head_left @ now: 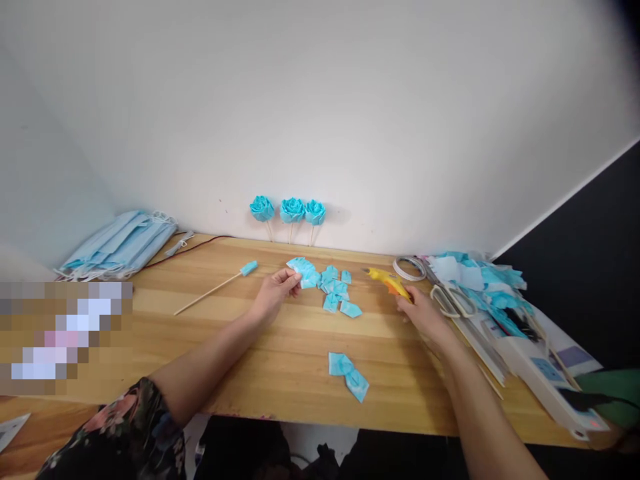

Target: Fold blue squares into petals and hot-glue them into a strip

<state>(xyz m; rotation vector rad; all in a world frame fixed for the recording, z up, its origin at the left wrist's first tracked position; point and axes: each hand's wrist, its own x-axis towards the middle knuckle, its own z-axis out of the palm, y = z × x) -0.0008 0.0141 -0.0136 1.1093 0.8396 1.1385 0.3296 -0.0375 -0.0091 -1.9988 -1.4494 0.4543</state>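
Between the thumb and fingers of my left hand [276,291] is a fanned strip of blue fabric petals [304,271], held just above the table. My right hand [424,312] grips a yellow glue gun [390,281] by its handle, its nozzle pointing left. On the wood between my hands lies a pile of cut blue petals [334,288]. Nearer to me rest a few more blue pieces [349,375]. Left of my left hand lies a wooden stick [210,293] with a small rolled blue bud [249,268] on its end.
Three finished blue flowers [292,211] on sticks lean against the wall. A stack of face masks [123,243] lies at the back left. On the right are a tape roll [409,268], scissors [453,302], blue fabric scraps [500,287] and a white power strip [545,380].
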